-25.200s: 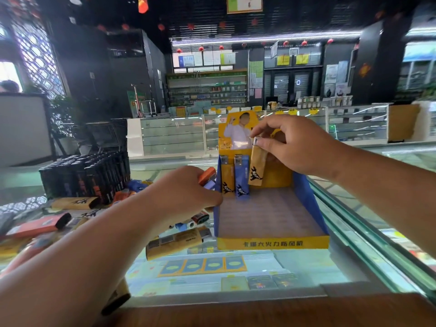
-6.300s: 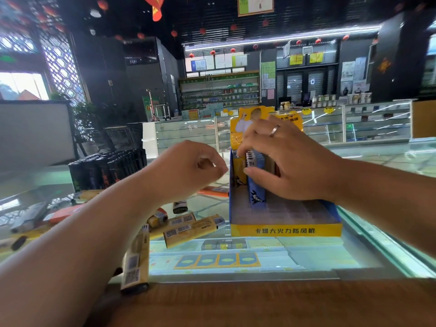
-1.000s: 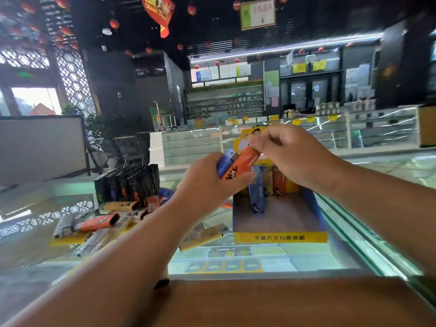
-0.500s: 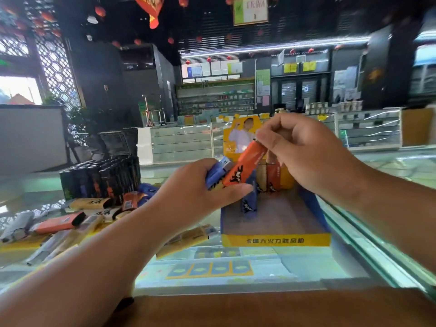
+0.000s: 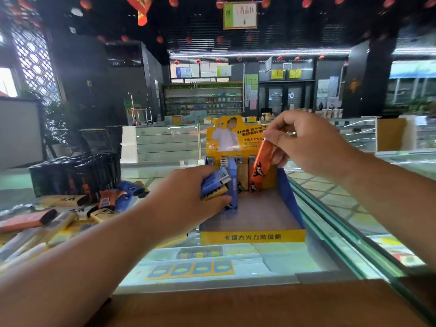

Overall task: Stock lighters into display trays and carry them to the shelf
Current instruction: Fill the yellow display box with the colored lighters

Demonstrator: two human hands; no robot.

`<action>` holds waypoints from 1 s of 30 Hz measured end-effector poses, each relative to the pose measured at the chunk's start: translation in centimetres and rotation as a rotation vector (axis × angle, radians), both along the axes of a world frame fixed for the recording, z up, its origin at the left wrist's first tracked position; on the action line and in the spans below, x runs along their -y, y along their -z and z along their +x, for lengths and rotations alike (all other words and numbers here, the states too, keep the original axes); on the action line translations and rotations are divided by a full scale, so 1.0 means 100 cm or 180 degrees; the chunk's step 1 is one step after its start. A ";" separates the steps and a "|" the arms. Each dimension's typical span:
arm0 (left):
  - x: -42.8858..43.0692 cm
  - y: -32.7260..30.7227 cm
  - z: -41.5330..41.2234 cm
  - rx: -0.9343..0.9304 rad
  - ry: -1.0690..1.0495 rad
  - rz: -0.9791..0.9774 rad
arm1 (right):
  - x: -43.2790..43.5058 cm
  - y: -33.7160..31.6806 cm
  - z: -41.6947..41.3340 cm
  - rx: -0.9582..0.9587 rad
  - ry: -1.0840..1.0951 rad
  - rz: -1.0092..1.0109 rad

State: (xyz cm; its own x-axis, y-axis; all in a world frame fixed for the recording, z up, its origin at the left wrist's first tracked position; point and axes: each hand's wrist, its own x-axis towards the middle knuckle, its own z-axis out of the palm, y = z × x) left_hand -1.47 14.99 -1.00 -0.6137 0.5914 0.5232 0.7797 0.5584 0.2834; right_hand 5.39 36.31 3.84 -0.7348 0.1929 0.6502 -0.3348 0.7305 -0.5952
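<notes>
Lighter: a slim orange plastic lighter (image 5: 260, 166) with a black animal mark and a metal cap, tilted over the tray's back row.
Right hand: the right hand (image 5: 306, 142) pinches the lighter's top.
Left hand: the left hand (image 5: 186, 197) is curled round a blue and a yellow lighter (image 5: 215, 182) at the tray's left side.
Tray: a blue cardboard display tray (image 5: 252, 237); its yellow front strip carries black Chinese characters.
Back row: upright lighters (image 5: 238, 171) in blue, yellow and orange.
Worktop: a glass worktop (image 5: 330, 208); loose lighters (image 5: 70, 208) and black boxes (image 5: 75, 173) lie on the left.
Room: a shop with red lanterns overhead.
</notes>
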 end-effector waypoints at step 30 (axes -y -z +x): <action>0.004 -0.006 0.005 0.1300 0.0777 0.1381 | 0.006 0.018 -0.016 0.0057 0.0906 0.1941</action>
State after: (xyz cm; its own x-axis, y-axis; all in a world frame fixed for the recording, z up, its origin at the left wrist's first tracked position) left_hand -0.96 14.58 -0.35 -0.6885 0.5264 0.4988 0.6514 0.1464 0.7445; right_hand 3.83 35.68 2.08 -0.7213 -0.0171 0.6924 -0.0734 0.9960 -0.0519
